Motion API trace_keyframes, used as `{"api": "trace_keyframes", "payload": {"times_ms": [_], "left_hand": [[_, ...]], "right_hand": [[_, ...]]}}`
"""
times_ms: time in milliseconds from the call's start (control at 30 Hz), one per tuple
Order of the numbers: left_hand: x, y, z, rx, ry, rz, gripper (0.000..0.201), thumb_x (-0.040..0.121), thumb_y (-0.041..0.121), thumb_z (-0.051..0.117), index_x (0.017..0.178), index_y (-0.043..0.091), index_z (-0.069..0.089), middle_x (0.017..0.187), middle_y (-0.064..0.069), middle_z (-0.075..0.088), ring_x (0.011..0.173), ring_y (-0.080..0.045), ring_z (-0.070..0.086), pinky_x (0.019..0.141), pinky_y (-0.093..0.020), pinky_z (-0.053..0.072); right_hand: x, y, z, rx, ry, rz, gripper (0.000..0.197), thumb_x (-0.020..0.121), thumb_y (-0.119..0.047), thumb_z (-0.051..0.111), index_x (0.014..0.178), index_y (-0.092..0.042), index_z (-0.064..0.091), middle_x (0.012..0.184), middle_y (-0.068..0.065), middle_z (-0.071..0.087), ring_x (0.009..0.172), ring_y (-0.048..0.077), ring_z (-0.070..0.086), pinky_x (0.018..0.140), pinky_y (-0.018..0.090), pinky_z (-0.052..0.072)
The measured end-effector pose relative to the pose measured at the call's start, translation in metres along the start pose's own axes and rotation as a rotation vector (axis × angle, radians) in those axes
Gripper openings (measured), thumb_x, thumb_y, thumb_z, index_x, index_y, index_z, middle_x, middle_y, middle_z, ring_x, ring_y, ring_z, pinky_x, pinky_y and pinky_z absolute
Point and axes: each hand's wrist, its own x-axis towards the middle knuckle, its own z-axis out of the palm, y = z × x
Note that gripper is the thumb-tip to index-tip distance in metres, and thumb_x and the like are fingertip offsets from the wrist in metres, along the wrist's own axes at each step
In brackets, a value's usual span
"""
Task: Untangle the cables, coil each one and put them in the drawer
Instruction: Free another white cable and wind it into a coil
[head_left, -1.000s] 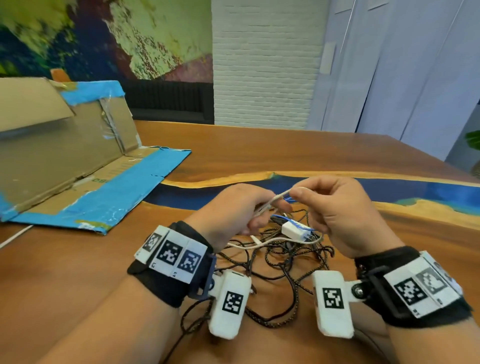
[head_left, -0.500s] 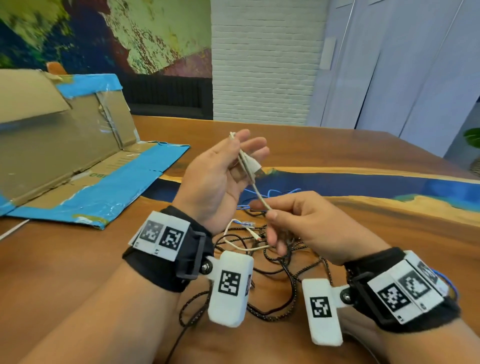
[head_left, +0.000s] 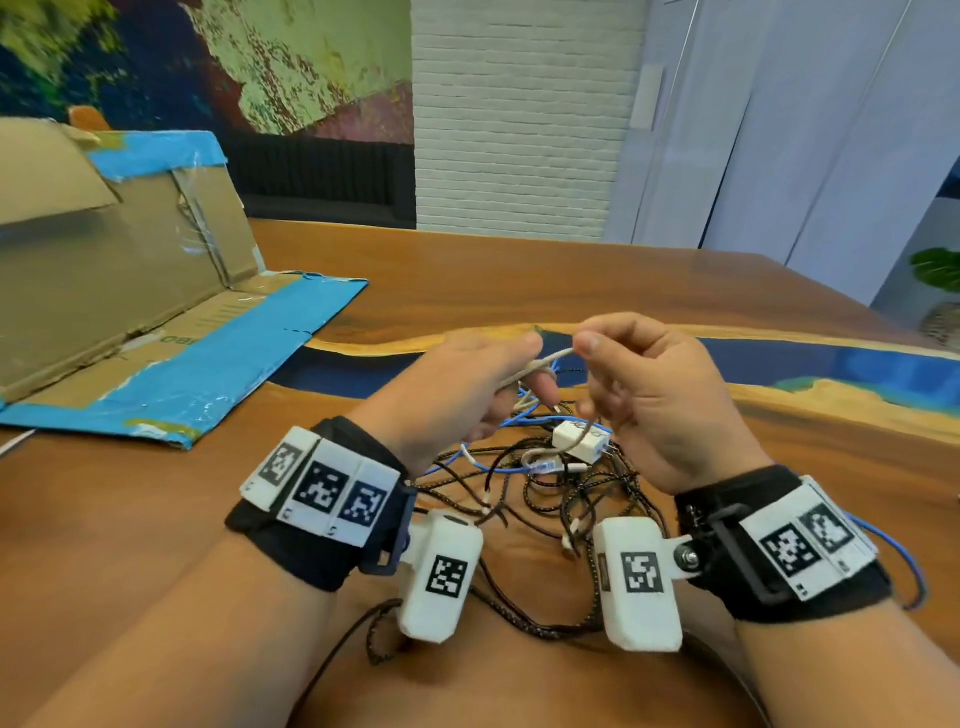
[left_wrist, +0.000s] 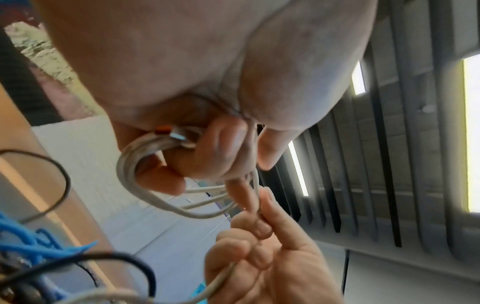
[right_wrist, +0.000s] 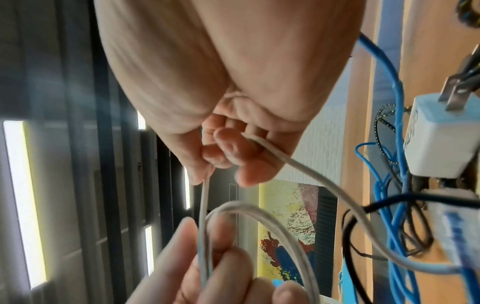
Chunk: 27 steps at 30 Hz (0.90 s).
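Observation:
My left hand holds several loops of a white cable wound round its fingers; the loops show in the left wrist view. My right hand pinches the same white cable between thumb and fingers, a short way right of the left hand. Both hands hover above a tangle on the wooden table: black braided cables, a thin blue cable and a white charger plug. The white cable trails down from the right hand into the tangle.
An opened cardboard box with blue tape lies on the table's left side. A blue resin strip crosses the table behind the hands. No drawer is in view.
The left hand, raised with the cable half a second ago, has come back down. The right hand has risen to meet it, and both hold the white cable at the same height.

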Motion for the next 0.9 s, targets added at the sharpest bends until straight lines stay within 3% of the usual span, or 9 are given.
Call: {"api": "trace_keyframes", "payload": {"times_ms": [133, 267, 333, 433, 567, 667, 733, 800, 900], "left_hand": [[-0.004, 0.006, -0.003, -0.251, -0.05, 0.006, 0.04, 0.108, 0.031, 0.036, 0.081, 0.009, 0.056, 0.049, 0.005, 0.019, 0.041, -0.013, 0.016, 0.06, -0.031, 0.038], [-0.007, 0.013, -0.006, -0.551, -0.105, -0.012, 0.042, 0.107, 0.035, 0.033, 0.08, 0.012, 0.055, 0.053, 0.005, 0.01, 0.04, -0.011, 0.009, 0.052, -0.025, 0.038], [-0.008, 0.015, -0.005, -0.624, -0.115, -0.009, 0.042, 0.106, 0.036, 0.034, 0.081, 0.012, 0.057, 0.052, 0.006, 0.011, 0.041, -0.012, 0.008, 0.052, -0.025, 0.037], [-0.006, 0.013, -0.001, -0.611, -0.113, 0.022, 0.04, 0.107, 0.034, 0.033, 0.083, 0.012, 0.056, 0.052, 0.006, 0.015, 0.041, -0.011, 0.013, 0.055, -0.026, 0.042], [-0.001, 0.007, 0.002, -0.493, 0.006, 0.046, 0.036, 0.109, 0.031, 0.034, 0.085, 0.012, 0.054, 0.056, 0.004, 0.017, 0.046, -0.013, 0.018, 0.063, -0.029, 0.041], [0.002, 0.003, 0.001, -0.42, 0.087, 0.097, 0.035, 0.11, 0.027, 0.035, 0.086, 0.01, 0.054, 0.054, 0.003, 0.021, 0.053, -0.019, 0.013, 0.063, -0.034, 0.027], [0.003, 0.0, 0.003, -0.399, 0.086, 0.101, 0.035, 0.109, 0.026, 0.035, 0.085, 0.009, 0.053, 0.055, 0.002, 0.02, 0.055, -0.021, 0.011, 0.065, -0.042, 0.015], [0.003, -0.002, 0.006, -0.381, 0.058, 0.08, 0.035, 0.109, 0.026, 0.036, 0.085, 0.008, 0.054, 0.055, 0.002, 0.021, 0.052, -0.017, 0.016, 0.064, -0.04, 0.015], [0.004, -0.004, 0.006, -0.356, 0.05, 0.055, 0.036, 0.109, 0.027, 0.037, 0.085, 0.008, 0.055, 0.053, 0.004, 0.025, 0.05, -0.015, 0.022, 0.061, -0.032, 0.027]], "right_hand": [[0.001, 0.003, -0.005, 0.033, -0.047, 0.02, 0.011, 0.079, -0.016, 0.069, 0.087, -0.008, 0.07, 0.064, 0.003, 0.055, 0.054, 0.014, 0.047, 0.052, 0.029, 0.052], [0.003, 0.008, -0.006, 0.062, -0.079, 0.032, 0.017, 0.09, -0.002, 0.062, 0.1, -0.003, 0.076, 0.09, 0.019, 0.07, 0.077, 0.024, 0.063, 0.069, 0.032, 0.059], [0.004, 0.011, -0.004, -0.029, -0.067, 0.005, 0.017, 0.093, 0.0, 0.063, 0.103, -0.001, 0.077, 0.1, 0.021, 0.074, 0.086, 0.027, 0.066, 0.078, 0.043, 0.059], [0.005, 0.017, 0.0, -0.118, -0.032, -0.02, 0.018, 0.084, -0.015, 0.076, 0.098, -0.006, 0.081, 0.098, 0.019, 0.077, 0.086, 0.03, 0.065, 0.088, 0.061, 0.054], [0.002, 0.014, 0.004, 0.014, -0.02, 0.071, 0.02, 0.097, -0.011, 0.062, 0.106, 0.0, 0.075, 0.09, 0.016, 0.076, 0.078, 0.024, 0.072, 0.078, 0.039, 0.062], [0.0, 0.011, 0.003, 0.091, -0.038, 0.113, 0.031, 0.095, -0.016, 0.062, 0.119, 0.0, 0.07, 0.112, 0.026, 0.073, 0.097, 0.033, 0.071, 0.094, 0.045, 0.059], [0.0, 0.013, 0.004, 0.022, -0.052, 0.094, 0.04, 0.081, -0.017, 0.073, 0.12, -0.009, 0.07, 0.108, 0.022, 0.075, 0.095, 0.03, 0.072, 0.093, 0.045, 0.057], [0.001, 0.017, 0.005, -0.029, -0.048, 0.078, 0.048, 0.076, -0.014, 0.077, 0.122, -0.01, 0.067, 0.103, 0.021, 0.076, 0.091, 0.03, 0.073, 0.088, 0.044, 0.055], [0.001, 0.017, 0.002, 0.025, -0.079, 0.086, 0.044, 0.084, -0.003, 0.073, 0.127, -0.006, 0.06, 0.096, 0.02, 0.076, 0.088, 0.033, 0.071, 0.089, 0.047, 0.052]]}}
